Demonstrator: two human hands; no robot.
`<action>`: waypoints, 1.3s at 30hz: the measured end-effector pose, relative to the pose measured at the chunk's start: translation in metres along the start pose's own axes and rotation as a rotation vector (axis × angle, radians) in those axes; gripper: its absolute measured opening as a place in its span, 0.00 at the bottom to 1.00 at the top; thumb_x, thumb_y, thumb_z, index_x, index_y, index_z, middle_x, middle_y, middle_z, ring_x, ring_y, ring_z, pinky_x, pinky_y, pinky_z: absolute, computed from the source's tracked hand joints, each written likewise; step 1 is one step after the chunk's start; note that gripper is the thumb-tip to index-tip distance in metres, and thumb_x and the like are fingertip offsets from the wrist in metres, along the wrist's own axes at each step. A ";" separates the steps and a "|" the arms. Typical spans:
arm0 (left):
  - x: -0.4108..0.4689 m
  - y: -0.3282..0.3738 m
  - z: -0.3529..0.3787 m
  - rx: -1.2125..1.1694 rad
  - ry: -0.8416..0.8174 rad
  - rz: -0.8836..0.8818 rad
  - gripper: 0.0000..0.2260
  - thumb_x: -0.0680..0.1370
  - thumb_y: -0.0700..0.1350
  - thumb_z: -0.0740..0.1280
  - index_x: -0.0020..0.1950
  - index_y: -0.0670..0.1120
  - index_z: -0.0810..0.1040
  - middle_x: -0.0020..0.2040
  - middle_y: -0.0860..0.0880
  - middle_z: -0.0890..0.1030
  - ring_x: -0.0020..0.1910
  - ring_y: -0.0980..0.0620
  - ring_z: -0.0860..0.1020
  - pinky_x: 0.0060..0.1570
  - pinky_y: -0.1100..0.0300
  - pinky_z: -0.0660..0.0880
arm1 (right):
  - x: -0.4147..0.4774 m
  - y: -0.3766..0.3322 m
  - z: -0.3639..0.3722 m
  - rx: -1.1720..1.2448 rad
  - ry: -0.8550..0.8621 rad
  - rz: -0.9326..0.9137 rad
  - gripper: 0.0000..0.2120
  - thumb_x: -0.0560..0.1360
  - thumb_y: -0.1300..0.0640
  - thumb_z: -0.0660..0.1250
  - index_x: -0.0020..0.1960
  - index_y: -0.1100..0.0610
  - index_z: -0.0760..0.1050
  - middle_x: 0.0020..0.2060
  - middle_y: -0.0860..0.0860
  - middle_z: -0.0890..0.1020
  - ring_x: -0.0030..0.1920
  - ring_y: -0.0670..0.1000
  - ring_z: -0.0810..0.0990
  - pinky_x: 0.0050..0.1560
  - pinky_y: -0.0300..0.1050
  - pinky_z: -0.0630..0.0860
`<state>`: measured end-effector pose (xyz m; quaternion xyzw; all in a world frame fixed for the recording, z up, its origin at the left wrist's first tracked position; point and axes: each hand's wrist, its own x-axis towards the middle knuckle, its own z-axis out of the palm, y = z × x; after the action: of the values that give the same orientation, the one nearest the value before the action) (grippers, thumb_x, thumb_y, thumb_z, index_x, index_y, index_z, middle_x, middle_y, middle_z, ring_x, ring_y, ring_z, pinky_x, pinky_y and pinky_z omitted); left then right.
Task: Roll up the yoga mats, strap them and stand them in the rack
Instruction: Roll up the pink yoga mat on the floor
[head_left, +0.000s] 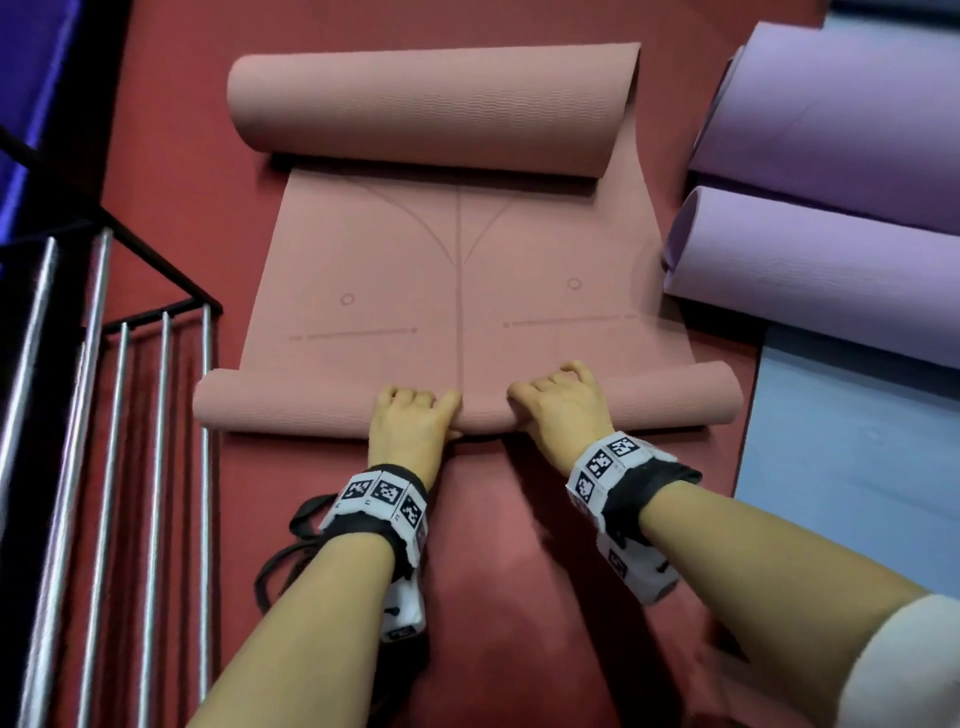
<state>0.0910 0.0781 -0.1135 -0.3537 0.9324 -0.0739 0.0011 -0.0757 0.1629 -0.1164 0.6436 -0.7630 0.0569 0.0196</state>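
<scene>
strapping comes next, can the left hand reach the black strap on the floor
Probably yes: the black strap lies uncovered beside that wrist, but the left hand grips the pink mat and must let go first.

The floor (171, 130) is dark red and smooth. On its right side lies a flat, pale blue patch (841, 467). In the top left corner, a blue-purple wall (31, 67) glows. Soft light shines on the floor near the bottom.

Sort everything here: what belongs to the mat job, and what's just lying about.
Job: pink mat, left hand and right hand gripping it, purple rolls, black strap, rack.
Lying about: light blue sheet, blue panel.
</scene>
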 end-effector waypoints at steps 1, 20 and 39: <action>0.001 0.006 -0.005 0.005 -0.045 0.036 0.21 0.57 0.55 0.80 0.45 0.48 0.80 0.32 0.48 0.81 0.33 0.47 0.79 0.46 0.53 0.61 | -0.004 0.007 -0.006 0.013 -0.151 -0.001 0.12 0.67 0.54 0.72 0.50 0.50 0.78 0.41 0.50 0.83 0.46 0.54 0.80 0.62 0.47 0.57; 0.001 0.039 -0.016 -0.102 -0.263 -0.087 0.24 0.78 0.58 0.60 0.71 0.50 0.63 0.56 0.48 0.79 0.57 0.45 0.76 0.60 0.53 0.60 | -0.007 0.035 -0.025 -0.010 -0.438 -0.024 0.24 0.75 0.50 0.66 0.68 0.53 0.63 0.55 0.53 0.81 0.58 0.57 0.76 0.63 0.46 0.64; 0.015 0.031 -0.009 -0.110 -0.208 -0.142 0.27 0.76 0.59 0.63 0.72 0.52 0.61 0.58 0.48 0.79 0.59 0.45 0.74 0.64 0.52 0.57 | -0.002 0.035 -0.004 -0.051 -0.203 -0.014 0.19 0.70 0.44 0.70 0.55 0.54 0.74 0.50 0.53 0.82 0.53 0.55 0.79 0.60 0.48 0.64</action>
<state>0.0589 0.0925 -0.1083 -0.4243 0.9025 0.0145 0.0731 -0.1102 0.1715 -0.1152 0.6506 -0.7578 -0.0283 -0.0412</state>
